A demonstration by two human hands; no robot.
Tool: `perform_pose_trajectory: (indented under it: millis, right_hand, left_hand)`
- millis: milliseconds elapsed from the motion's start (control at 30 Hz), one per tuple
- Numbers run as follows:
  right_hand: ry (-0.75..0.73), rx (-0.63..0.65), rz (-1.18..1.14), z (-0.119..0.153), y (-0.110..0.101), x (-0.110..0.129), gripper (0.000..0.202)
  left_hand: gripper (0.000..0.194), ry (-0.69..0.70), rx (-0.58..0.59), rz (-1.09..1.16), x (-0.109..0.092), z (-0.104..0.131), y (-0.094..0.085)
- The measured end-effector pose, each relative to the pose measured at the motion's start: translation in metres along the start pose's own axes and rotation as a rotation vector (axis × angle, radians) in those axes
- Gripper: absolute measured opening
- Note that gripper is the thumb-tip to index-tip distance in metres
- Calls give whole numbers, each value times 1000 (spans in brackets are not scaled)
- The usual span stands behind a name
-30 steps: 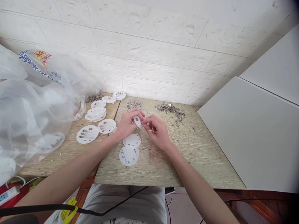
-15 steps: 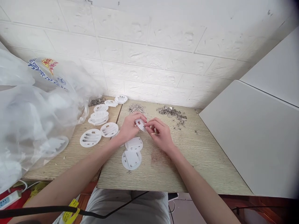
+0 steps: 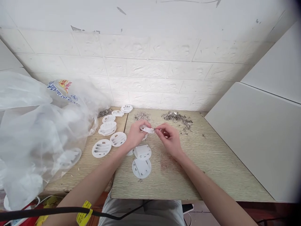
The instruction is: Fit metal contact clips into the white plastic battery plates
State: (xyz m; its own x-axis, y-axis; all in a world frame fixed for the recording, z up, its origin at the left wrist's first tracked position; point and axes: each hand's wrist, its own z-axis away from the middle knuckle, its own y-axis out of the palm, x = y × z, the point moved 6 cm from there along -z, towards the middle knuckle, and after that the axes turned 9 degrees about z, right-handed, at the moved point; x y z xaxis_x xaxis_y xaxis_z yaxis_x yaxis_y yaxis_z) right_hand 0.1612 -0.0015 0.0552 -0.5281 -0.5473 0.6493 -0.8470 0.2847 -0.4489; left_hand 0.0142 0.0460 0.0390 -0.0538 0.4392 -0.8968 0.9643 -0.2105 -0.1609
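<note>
My left hand point(image 3: 135, 134) is closed on a white round plastic battery cover point(image 3: 148, 129), tilted so that it shows nearly edge-on. At the cover's right end the thumb and forefinger of my right hand point(image 3: 170, 139) are pinched together on a small metal contact, mostly hidden by the fingertips. Just below lie two overlapping covers, the upper one point(image 3: 143, 152) and the lower one point(image 3: 141, 168), flat sides up. Behind my hands are a pile of small silver contacts point(image 3: 141, 116) and a larger pile of darker metal contacts point(image 3: 177, 117).
More battery covers point(image 3: 102, 148) lie in a row on the left, some stacked. A clear plastic bag point(image 3: 47, 125) fills the left side of the table. A white panel point(image 3: 249, 138) stands at the right, and a black cable point(image 3: 105, 214) crosses in front.
The view has shifted, so everything sits lower and further right. The cover in my left hand has turned from showing its face to nearly edge-on. My right fingers stay at its end.
</note>
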Motion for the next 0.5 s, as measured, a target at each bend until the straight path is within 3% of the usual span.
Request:
perform_pose_trajectory:
  millis: [200,500]
  right_hand:
    - [42,-168,-14,-5,-7,-5,11]
    - [85,-79,26,-45,26,0,9]
  left_hand:
    - [21,-269,-123,134,11,0,-8]
    - [21,-334,-94,335,8,-1,-1]
